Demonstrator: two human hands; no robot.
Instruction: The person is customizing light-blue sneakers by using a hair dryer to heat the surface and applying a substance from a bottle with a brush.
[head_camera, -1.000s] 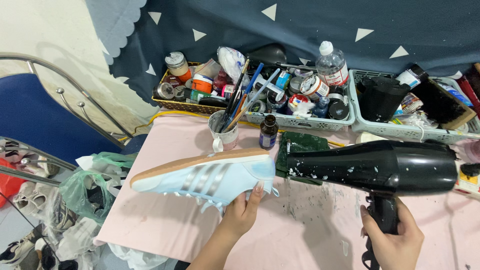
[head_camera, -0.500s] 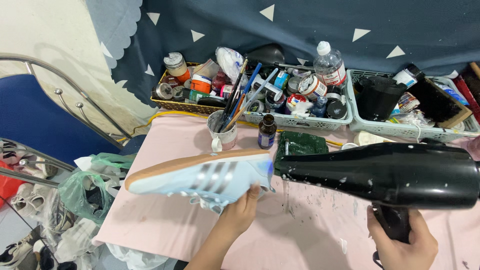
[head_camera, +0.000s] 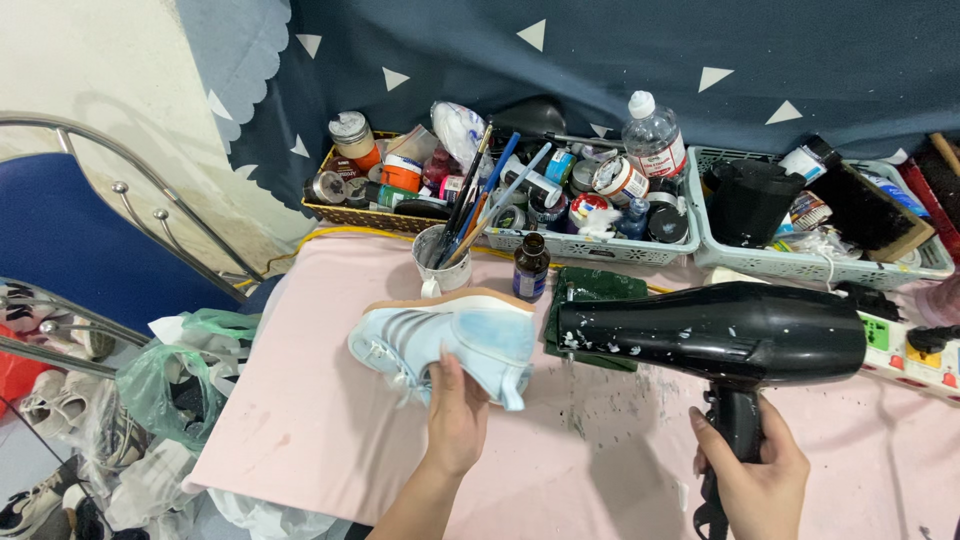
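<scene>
Since the earlier frame the pale blue sneaker (head_camera: 450, 345) has turned heel-first toward the black hair dryer (head_camera: 715, 330) — left hand (head_camera: 455, 420) fingers clamped on it above the pink worktop (head_camera: 330, 440), right hand (head_camera: 750, 470) gripping the handle. Drying step — next, keep the nozzle close.

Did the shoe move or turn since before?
Yes. The light blue sneaker turned in the left hand: its heel now faces the hair dryer, and it spans less of the pink table.

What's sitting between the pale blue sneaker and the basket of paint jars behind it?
In the head view, a cup of brushes and a small brown bottle stand on the pink table between the sneaker and the basket.
</scene>
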